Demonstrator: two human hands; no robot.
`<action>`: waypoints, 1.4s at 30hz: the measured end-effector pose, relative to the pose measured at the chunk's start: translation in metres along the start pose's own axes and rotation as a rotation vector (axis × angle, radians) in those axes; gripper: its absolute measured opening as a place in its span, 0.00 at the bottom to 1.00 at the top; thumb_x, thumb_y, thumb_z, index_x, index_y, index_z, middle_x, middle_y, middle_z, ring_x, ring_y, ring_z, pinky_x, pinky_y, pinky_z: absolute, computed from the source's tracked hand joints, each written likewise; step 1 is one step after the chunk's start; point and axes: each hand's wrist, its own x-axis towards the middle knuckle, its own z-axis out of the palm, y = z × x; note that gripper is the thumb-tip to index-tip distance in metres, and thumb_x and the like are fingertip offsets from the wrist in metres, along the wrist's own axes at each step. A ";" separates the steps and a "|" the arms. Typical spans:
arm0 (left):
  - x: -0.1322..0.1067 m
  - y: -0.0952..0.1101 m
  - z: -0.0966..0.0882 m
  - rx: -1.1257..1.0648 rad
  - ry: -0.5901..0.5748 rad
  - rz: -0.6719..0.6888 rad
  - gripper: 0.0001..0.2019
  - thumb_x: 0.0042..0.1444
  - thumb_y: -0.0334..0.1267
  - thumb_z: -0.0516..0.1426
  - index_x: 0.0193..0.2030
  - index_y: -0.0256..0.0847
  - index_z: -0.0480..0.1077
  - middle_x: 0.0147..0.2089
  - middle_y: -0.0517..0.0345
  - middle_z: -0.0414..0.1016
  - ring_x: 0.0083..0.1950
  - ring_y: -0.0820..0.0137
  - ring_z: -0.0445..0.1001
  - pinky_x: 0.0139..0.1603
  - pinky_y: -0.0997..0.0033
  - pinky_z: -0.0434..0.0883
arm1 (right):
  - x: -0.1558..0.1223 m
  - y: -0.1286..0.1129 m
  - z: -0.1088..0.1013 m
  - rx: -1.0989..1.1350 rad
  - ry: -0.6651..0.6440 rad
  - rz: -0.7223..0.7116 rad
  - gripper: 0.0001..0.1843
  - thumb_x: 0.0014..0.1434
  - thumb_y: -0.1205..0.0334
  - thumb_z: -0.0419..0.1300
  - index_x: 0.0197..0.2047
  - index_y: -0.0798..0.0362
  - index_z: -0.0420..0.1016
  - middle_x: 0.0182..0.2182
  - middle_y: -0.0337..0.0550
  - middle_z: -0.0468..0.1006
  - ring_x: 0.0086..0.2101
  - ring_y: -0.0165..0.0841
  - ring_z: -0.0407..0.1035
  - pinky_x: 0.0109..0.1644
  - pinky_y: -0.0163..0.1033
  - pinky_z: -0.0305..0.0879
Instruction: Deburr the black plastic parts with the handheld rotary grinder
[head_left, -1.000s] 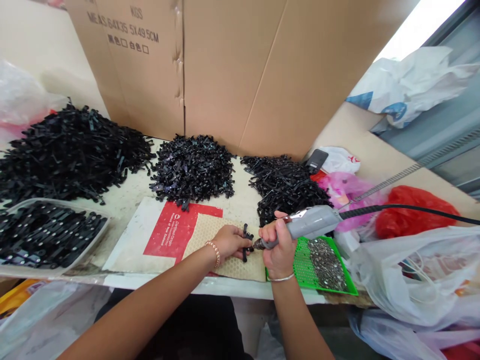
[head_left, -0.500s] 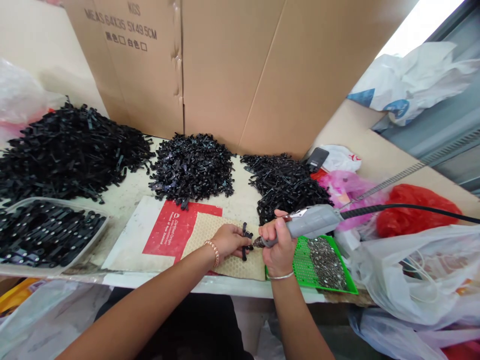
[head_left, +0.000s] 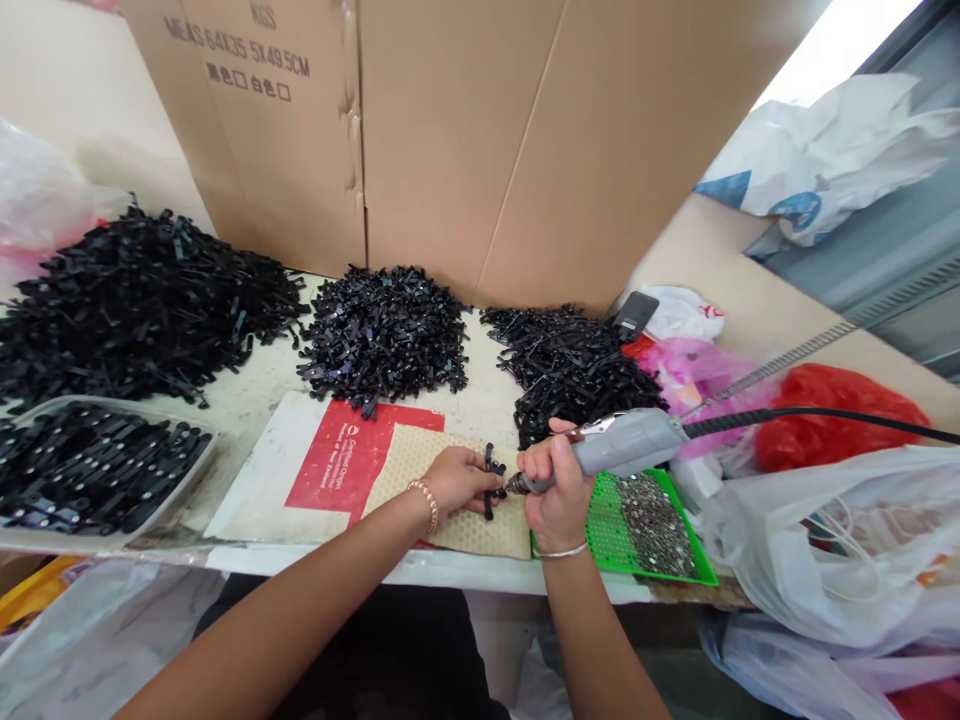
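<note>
My left hand [head_left: 459, 483] pinches a small black plastic part [head_left: 491, 481] upright on a beige honeycomb mat [head_left: 420, 462] near the table's front edge. My right hand [head_left: 553, 490] is wrapped round a grey electric screwdriver [head_left: 622, 444]. The tool lies nearly level and its tip touches the black part from the right. A black cable [head_left: 810, 418] runs from the tool off to the right.
A green tray [head_left: 600, 525] with several small metal screws [head_left: 652, 520] sits right of my hands. Three heaps of black parts [head_left: 386, 330] lie behind, and a clear tub [head_left: 97, 465] of them at left. A cardboard box [head_left: 465, 130] stands at the back. Plastic bags [head_left: 817, 540] crowd the right.
</note>
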 end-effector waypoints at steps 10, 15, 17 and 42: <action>-0.002 0.000 0.001 -0.004 -0.002 0.005 0.05 0.50 0.24 0.61 0.29 0.32 0.70 0.25 0.56 0.74 0.25 0.73 0.74 0.23 0.78 0.73 | -0.002 0.000 -0.001 -0.021 -0.010 0.003 0.16 0.53 0.53 0.65 0.40 0.51 0.67 0.14 0.26 0.56 0.16 0.24 0.51 0.24 0.31 0.55; -0.003 0.002 0.001 0.007 0.010 -0.009 0.05 0.49 0.24 0.62 0.29 0.32 0.69 0.25 0.56 0.74 0.25 0.73 0.74 0.24 0.78 0.73 | -0.003 -0.004 0.000 -0.023 -0.007 -0.002 0.17 0.53 0.52 0.65 0.40 0.51 0.67 0.14 0.26 0.56 0.16 0.25 0.52 0.24 0.31 0.56; -0.003 0.003 0.001 0.013 0.015 -0.010 0.04 0.50 0.24 0.61 0.30 0.32 0.70 0.26 0.56 0.74 0.25 0.73 0.74 0.24 0.78 0.73 | -0.003 -0.004 0.000 -0.017 -0.010 -0.001 0.16 0.53 0.52 0.65 0.40 0.51 0.67 0.14 0.26 0.56 0.16 0.25 0.52 0.24 0.31 0.56; 0.001 -0.002 -0.001 0.005 -0.003 0.008 0.07 0.46 0.29 0.66 0.29 0.32 0.70 0.27 0.54 0.76 0.25 0.72 0.74 0.23 0.78 0.73 | -0.004 0.001 0.003 -0.077 -0.033 -0.004 0.17 0.52 0.51 0.64 0.39 0.51 0.66 0.14 0.26 0.55 0.16 0.25 0.51 0.23 0.32 0.55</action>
